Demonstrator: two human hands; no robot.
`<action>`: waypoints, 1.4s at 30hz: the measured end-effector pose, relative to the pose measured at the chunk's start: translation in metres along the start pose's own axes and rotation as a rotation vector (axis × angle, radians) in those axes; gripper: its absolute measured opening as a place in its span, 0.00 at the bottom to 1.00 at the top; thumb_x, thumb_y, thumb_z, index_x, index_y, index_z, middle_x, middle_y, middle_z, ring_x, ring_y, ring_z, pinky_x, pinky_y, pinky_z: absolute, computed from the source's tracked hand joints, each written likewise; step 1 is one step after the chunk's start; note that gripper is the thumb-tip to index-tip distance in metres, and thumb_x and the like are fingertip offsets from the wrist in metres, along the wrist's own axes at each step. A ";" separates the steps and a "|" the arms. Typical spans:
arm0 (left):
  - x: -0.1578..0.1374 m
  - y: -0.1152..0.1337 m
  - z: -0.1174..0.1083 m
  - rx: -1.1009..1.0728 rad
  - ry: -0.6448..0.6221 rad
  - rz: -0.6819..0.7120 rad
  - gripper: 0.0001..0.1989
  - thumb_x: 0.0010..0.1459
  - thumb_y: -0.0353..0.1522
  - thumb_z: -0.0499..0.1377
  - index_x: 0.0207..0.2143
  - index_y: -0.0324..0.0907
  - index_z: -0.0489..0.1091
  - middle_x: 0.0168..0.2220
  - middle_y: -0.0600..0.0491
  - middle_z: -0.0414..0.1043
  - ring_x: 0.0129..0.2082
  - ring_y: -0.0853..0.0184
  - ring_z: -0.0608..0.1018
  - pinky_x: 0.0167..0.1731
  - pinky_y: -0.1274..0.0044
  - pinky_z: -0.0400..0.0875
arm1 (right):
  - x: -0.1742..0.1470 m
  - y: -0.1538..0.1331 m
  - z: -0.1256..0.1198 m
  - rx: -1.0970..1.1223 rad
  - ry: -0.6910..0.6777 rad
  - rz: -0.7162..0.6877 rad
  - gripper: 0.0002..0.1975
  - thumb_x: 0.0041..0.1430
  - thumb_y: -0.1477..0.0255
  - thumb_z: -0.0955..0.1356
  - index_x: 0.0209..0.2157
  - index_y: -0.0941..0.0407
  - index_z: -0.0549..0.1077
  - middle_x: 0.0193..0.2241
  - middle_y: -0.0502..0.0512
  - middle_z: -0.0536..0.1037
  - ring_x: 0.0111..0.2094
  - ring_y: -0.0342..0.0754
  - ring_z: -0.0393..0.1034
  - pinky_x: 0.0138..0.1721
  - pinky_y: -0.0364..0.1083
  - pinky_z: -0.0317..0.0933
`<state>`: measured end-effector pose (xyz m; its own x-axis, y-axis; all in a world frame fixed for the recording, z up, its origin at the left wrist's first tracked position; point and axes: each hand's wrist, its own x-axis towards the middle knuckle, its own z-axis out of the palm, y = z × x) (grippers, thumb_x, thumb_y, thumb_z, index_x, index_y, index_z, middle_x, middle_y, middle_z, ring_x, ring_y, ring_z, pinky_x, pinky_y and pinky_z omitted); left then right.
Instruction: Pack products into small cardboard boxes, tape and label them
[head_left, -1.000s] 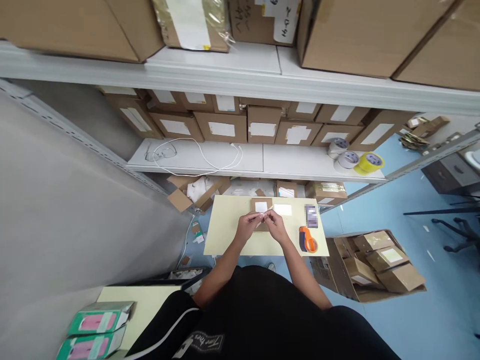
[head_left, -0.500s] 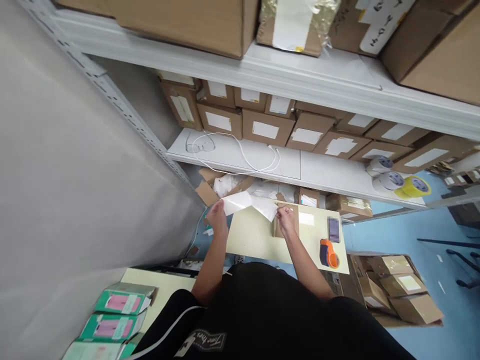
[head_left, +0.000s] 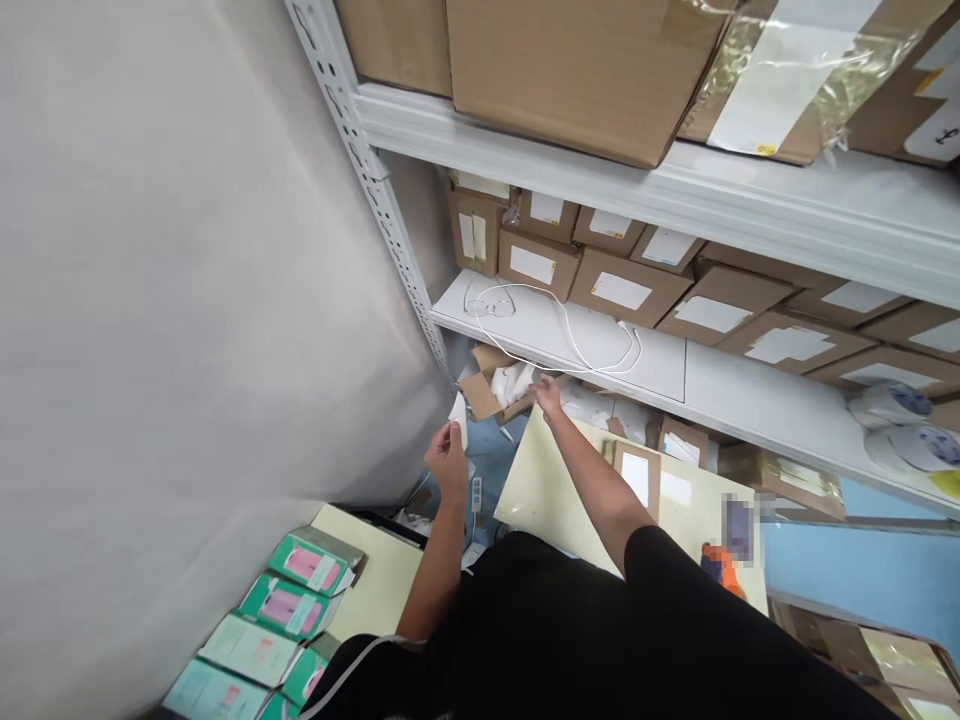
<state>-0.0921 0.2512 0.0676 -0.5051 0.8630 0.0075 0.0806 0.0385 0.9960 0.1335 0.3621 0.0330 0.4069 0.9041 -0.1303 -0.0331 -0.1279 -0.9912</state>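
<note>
My left hand (head_left: pixel 448 458), near the grey wall, pinches a white paper sheet (head_left: pixel 459 408) that stands up from the fingertips and is seen nearly edge-on. My right hand (head_left: pixel 548 395) is stretched forward to the edge of an open cardboard box (head_left: pixel 480 398), fingers slightly apart. Crumpled white paper (head_left: pixel 513 384) fills the box and comes right up to those fingertips. Behind the right forearm, a small brown carton (head_left: pixel 650 465) with a white label lies on the cream table (head_left: pixel 559 490).
On the table are an orange tape dispenser (head_left: pixel 724 572) and a blurred dark item (head_left: pixel 739 528). The shelf (head_left: pixel 667 365) above holds glasses (head_left: pixel 491 308), a white cable (head_left: pixel 574 340), tape rolls (head_left: pixel 911 445) and labelled cartons. Green boxes (head_left: pixel 289 605) stack at lower left.
Both hands held white sheets above the table before. My left hand keeps one near the wall, while the right has reached to the open box. The view has swung left.
</note>
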 end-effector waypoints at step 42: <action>-0.271 -0.123 0.245 0.797 -0.858 -0.002 0.09 0.59 0.32 0.64 0.28 0.46 0.66 0.32 0.56 0.77 0.35 0.65 0.80 0.41 0.76 0.70 | -0.168 0.148 -0.335 -0.633 0.216 0.509 0.19 0.64 0.70 0.70 0.55 0.52 0.67 0.35 0.51 0.82 0.40 0.53 0.78 0.40 0.46 0.64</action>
<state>0.2451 0.1363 -0.0783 0.2150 0.9080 -0.3596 0.7503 0.0821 0.6560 0.3661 0.0549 -0.0847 0.6486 0.5848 -0.4871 0.2326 -0.7617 -0.6048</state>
